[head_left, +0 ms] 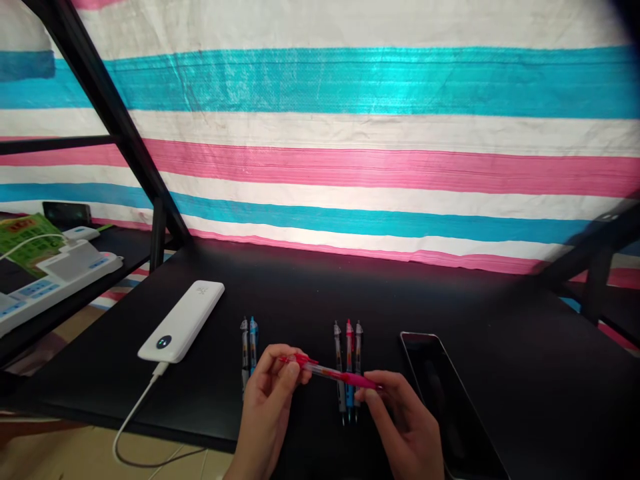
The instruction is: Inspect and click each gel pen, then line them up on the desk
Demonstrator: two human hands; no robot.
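Ok so, desk [300, 287] layout: power bank [185, 320] sits over on the left, with a cable [135, 403] coming off its near end and dropping past the front edge. Right of that there are two pens [245, 350] side by side, partly hidden behind the left hand [267, 403]. Then a gap, then three pens [349, 350] in a row. One more pen [327, 371] is up between the left hand and the right hand [405, 420], crossing in front of those three. Phone [450, 400] lies just right of the right hand. Tarp [350, 170] hangs behind everything, and a power strip [55, 280] is off past the desk's left side.
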